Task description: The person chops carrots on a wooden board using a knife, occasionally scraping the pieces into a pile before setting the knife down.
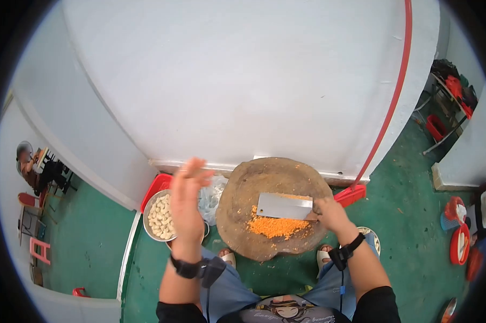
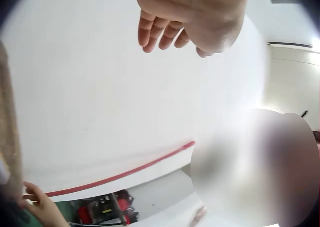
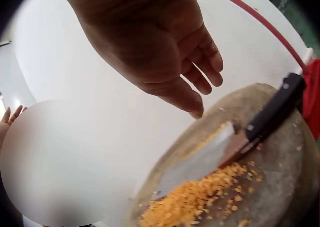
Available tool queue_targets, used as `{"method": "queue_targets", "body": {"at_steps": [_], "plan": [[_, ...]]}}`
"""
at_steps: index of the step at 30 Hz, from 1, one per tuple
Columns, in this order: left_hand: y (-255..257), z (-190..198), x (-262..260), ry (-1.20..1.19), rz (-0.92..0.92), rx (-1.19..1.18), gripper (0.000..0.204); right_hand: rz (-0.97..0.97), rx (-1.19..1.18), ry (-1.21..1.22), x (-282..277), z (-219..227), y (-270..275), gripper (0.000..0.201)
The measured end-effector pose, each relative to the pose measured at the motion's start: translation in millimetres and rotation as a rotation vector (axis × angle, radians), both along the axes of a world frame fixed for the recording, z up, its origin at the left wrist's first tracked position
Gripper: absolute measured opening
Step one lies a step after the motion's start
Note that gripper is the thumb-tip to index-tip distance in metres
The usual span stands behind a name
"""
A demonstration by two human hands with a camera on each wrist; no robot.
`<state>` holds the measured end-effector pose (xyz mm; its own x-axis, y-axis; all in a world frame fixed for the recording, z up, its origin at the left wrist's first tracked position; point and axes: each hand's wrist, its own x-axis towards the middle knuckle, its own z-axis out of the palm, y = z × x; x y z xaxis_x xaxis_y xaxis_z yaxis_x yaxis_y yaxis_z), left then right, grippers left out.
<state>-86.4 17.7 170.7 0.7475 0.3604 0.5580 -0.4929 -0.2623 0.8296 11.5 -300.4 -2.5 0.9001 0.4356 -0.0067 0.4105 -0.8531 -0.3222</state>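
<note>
A cleaver [image 1: 285,206] lies flat on a round wooden chopping block [image 1: 248,183]. Finely chopped orange bits [image 1: 278,227], resembling carrot, are heaped along its blade. My right hand [image 1: 331,214] hovers beside the handle at the block's right edge. In the right wrist view its fingers [image 3: 212,54] hang loosely, apart from the black handle [image 3: 277,108], and hold nothing. My left hand [image 1: 186,202] is raised left of the block, its fingers extended; the left wrist view shows them [image 2: 156,34] against the white wall.
Left of the block stands a metal bowl [image 1: 145,223] of pale, curved pieces, with a red container [image 1: 155,188] behind it. A clear plastic bag [image 1: 208,202] lies beside the block. At the right are a red dustpan [image 1: 350,195] and its long handle [image 1: 398,86]. Behind rises a white wall [image 1: 243,81].
</note>
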Motion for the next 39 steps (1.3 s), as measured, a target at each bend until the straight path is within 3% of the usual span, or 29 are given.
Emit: {"method": "queue_targets", "body": {"at_steps": [2, 4, 6, 10, 11, 13, 14, 16, 20, 22, 25, 27, 34, 39], "plan": [[-1.6, -53.0, 34.1, 0.152, -0.097, -0.071, 0.037, 0.023, -0.055, 0.013, 4.0, -29.7, -0.9, 0.053], [-3.3, -94.9, 55.3, 0.329, -0.051, 0.168, 0.037, 0.054, -0.109, 0.043, 2.4, -45.1, 0.2, 0.056], [-2.2, -130.3, 70.0, 0.382, -0.094, 0.241, 0.038, 0.127, -0.054, 0.003, 4.0, -52.9, 4.9, 0.058], [-6.5, -156.5, 78.7, 0.562, -0.183, 0.396, 0.041, 0.232, -0.073, 0.003, 5.4, -40.7, 6.3, 0.052], [-8.3, -159.3, 80.1, 0.576, -0.193, 0.389, 0.041, 0.233, -0.019, 0.003, 7.3, -33.8, 7.1, 0.051], [-10.5, -160.8, 80.2, 0.349, -0.178, 0.835, 0.046, 0.233, 0.037, 0.022, 9.1, -14.5, 11.6, 0.051], [-14.1, -159.2, 79.4, 0.361, -0.187, 0.832, 0.046, 0.222, 0.055, 0.039, 10.8, -0.9, 13.3, 0.045], [-22.9, -154.5, 81.7, 0.205, -0.213, 1.135, 0.051, 0.2, 0.073, 0.062, 15.9, 6.7, 16.9, 0.039], [-27.3, -162.7, 81.6, 0.153, -0.28, 1.197, 0.033, 0.234, 0.135, 0.077, 20.1, 1.0, 22.9, 0.02], [-24.7, -164.1, 78.2, 0.593, -0.377, 1.287, 0.01, 0.28, 0.157, 0.051, 19.9, 1.1, 27.6, 0.019], [-24.0, -159.9, 72.9, 0.403, -0.292, 1.252, 0.004, 0.295, 0.132, 0.08, 21.9, 4.0, 31.1, 0.019], [-23.3, -173.6, 75.1, 0.391, -0.296, 1.247, 0.003, 0.307, 0.06, 0.063, 21.5, -4.0, 32.8, 0.019], [-21.2, -158.1, 72.6, 0.376, -0.293, 1.245, 0.005, 0.301, 0.086, 0.024, 14.3, 7.6, 38.3, 0.017], [-19.0, -168.6, 76.2, 0.323, -0.284, 1.225, 0.005, 0.303, 0.061, 0.029, 13.0, 2.4, 40.9, 0.016]]}}
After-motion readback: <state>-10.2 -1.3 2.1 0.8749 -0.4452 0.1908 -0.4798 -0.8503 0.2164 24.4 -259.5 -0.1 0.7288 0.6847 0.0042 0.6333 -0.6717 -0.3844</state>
